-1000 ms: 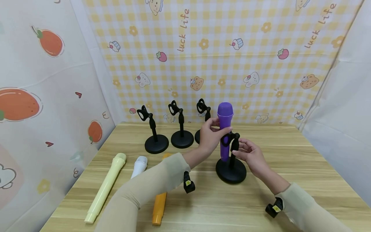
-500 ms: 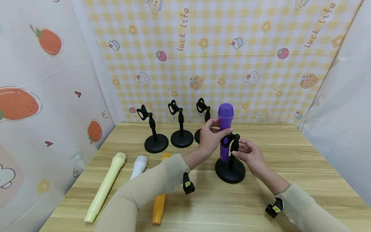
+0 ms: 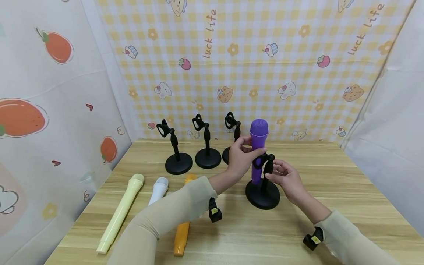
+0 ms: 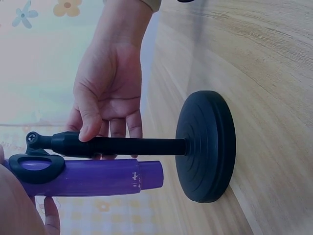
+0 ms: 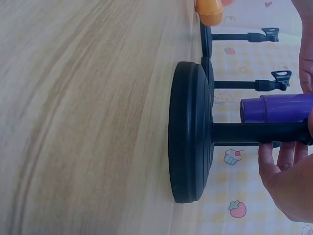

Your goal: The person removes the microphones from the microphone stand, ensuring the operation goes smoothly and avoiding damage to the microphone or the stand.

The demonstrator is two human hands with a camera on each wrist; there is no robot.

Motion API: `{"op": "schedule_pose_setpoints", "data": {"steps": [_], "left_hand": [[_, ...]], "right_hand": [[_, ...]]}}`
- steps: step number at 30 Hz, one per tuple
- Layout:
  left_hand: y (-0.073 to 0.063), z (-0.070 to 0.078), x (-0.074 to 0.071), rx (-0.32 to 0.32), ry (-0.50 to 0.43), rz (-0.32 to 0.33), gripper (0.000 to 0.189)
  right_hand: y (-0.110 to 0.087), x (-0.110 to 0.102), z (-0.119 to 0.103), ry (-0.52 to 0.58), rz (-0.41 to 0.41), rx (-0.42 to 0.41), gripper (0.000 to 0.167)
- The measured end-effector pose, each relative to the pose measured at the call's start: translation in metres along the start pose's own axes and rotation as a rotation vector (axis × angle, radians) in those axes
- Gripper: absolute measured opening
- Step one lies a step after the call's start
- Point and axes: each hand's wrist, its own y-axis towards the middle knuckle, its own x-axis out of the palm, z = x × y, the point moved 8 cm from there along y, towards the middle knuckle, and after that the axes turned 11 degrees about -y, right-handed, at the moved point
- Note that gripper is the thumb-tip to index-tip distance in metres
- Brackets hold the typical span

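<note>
A purple microphone [image 3: 259,138] stands nearly upright in the clip of a black desktop microphone stand [image 3: 263,195]. My left hand [image 3: 241,156] grips the microphone's upper body just below its head, thumb across the near side. In the left wrist view the clip ring [image 4: 36,169] wraps round the purple handle, and the handle's lower end hangs short of the round base [image 4: 205,147]. My right hand [image 3: 287,180] holds the stand's post between thumb and fingers, from the right side. The base rests on the wooden table.
Three more black stands with bare clips, such as the far left one [image 3: 179,163], line the back. On the left lie a pale yellow microphone [image 3: 120,213], a white one [image 3: 159,189] and an orange one [image 3: 181,239], partly under my left sleeve [image 3: 179,206]. A patterned cloth [image 3: 265,73] hangs behind.
The purple microphone has slid slightly down in the clip, its head a little lower and more to the right. Both hands keep their hold; the stand's base has shifted slightly left.
</note>
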Motion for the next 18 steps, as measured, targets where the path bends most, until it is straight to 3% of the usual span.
{"op": "schedule_pose_setpoints", "data": {"steps": [8,18], "left_hand": [[0.0018,-0.0009,0.0011,0.017,0.005,-0.005,0.032],[0.0004,-0.0016,0.0005,-0.020,-0.002,-0.023,0.037]], "right_hand": [[0.0003,-0.0016,-0.0002,-0.014,0.018,-0.021,0.035],[0.0000,-0.0038,-0.0003,-0.106,0.054,-0.040,0.033]]}}
